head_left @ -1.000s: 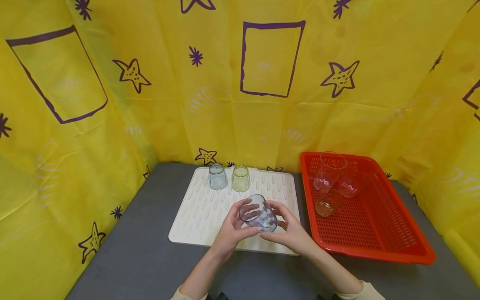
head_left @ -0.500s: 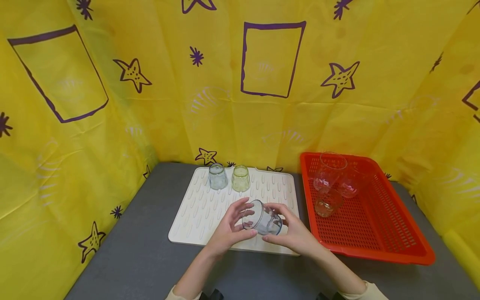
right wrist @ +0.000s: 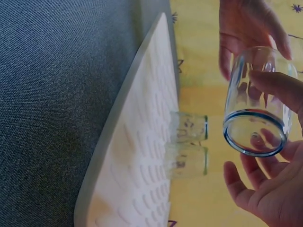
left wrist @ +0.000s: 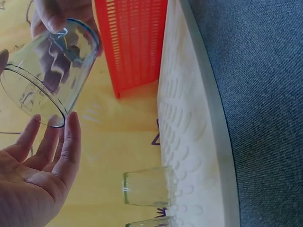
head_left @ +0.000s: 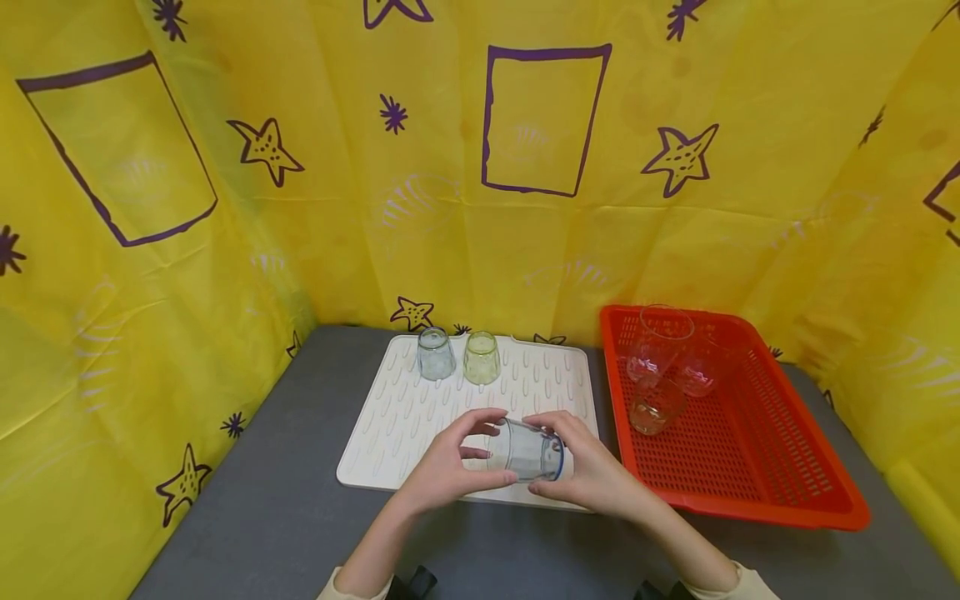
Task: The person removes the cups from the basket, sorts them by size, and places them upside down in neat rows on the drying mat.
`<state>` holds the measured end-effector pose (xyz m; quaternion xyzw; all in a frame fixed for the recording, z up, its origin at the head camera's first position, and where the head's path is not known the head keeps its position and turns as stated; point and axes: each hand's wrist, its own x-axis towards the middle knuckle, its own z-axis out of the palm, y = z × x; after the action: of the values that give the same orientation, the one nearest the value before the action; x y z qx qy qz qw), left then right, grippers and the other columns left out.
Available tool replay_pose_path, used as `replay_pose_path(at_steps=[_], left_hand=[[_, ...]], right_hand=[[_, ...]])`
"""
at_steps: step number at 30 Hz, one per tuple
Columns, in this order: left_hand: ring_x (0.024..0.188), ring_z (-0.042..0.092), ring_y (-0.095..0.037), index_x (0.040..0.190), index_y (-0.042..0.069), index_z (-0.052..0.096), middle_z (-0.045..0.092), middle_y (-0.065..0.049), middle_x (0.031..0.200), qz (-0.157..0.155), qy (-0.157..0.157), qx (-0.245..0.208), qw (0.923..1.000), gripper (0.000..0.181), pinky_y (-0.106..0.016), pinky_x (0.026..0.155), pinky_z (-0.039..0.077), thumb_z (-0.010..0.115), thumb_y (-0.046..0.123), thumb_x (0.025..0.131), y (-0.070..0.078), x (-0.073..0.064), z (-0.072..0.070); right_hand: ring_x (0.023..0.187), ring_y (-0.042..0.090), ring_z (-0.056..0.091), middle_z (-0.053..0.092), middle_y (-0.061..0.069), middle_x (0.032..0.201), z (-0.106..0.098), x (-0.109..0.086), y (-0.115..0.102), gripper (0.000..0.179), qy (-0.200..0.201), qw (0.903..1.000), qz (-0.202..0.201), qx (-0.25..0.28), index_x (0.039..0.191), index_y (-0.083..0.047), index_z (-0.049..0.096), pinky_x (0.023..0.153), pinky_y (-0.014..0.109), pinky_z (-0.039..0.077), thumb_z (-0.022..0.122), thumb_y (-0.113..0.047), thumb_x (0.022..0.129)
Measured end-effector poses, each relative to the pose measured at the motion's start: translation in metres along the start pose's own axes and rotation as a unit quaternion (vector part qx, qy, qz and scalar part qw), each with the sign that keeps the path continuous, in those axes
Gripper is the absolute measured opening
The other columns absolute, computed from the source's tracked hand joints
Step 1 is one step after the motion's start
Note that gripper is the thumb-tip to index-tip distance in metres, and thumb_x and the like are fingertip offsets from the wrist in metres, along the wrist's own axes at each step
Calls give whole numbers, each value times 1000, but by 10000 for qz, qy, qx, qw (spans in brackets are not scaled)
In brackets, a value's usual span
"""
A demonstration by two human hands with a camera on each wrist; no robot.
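Above the mat point(head_left: 397, 433), the held glass point(head_left: 529, 451) has tilted nearer horizontal.

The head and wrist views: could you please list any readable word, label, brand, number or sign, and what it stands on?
There is no readable text in any view.
Held glass: no lettering shows; any tiny mark would be unreadable.
Yellow backdrop: drawn shapes only, no words or numbers.
White mat and red basket: none seen.

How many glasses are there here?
6: one held glass between left hand and right hand, blue glass and green glass on the white mat, three glasses in the red basket, possibly more hidden.
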<state>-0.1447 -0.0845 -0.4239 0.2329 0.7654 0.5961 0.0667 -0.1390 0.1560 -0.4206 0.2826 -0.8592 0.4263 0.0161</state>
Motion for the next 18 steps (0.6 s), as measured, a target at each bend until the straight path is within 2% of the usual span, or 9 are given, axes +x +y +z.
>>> replay_pose_path(at_steps=[4, 7, 9, 11, 14, 18], left_hand=[[116, 54, -22, 134, 18, 52, 56, -2, 129, -17, -65, -312, 9995, 64, -35, 90, 51, 83, 21, 78, -3, 0, -1], [118, 53, -28, 135, 13, 51, 55, -8, 129, -28, -116, -848, 9963, 63, -35, 91, 51, 81, 15, 80, -5, 0, -2], [120, 51, -31, 136, 8, 49, 54, -13, 130, 8, -124, -1209, 9926, 62, -35, 92, 51, 79, 12, 82, -7, 0, -2], [121, 50, -32, 136, 5, 48, 53, -16, 131, 47, -97, -1500, 9886, 61, -35, 93, 50, 77, 9, 83, -9, -1, -1], [123, 48, -32, 137, 3, 46, 50, -18, 134, 76, -12, -1806, 9835, 60, -36, 93, 50, 74, 8, 84, -11, -1, 1], [124, 46, -32, 137, 2, 45, 47, -19, 136, 9, 122, -2093, 9778, 60, -35, 92, 50, 73, 9, 85, -12, -2, 3]], right_hand=[[107, 16, 48, 51, -5, 127, 0, -1, 1, 76, -51, 9993, 116, 349, 135, -24, 49, 90, 36, 48, 88, -25, 70], [112, 20, 49, 50, -2, 131, 0, -1, 3, 76, -80, 9949, 288, 960, 138, -23, 47, 96, 45, 46, 86, -23, 73], [117, 24, 47, 48, 2, 135, 1, -1, 4, 75, -85, 9876, 428, 1506, 140, -22, 45, 100, 49, 44, 84, -21, 76], [120, 29, 45, 43, 9, 139, 2, -1, 5, 74, -90, 9752, 502, 2152, 142, -19, 42, 99, 48, 45, 81, -16, 79], [120, 35, 44, 36, 19, 143, 6, -1, 6, 73, -109, 9488, 512, 3116, 145, -14, 37, 93, 42, 50, 76, -9, 83], [117, 31, 48, 31, 25, 141, 13, 0, 7, 70, -156, 9154, 508, 3989, 146, -10, 34, 90, 36, 51, 70, -3, 86]])
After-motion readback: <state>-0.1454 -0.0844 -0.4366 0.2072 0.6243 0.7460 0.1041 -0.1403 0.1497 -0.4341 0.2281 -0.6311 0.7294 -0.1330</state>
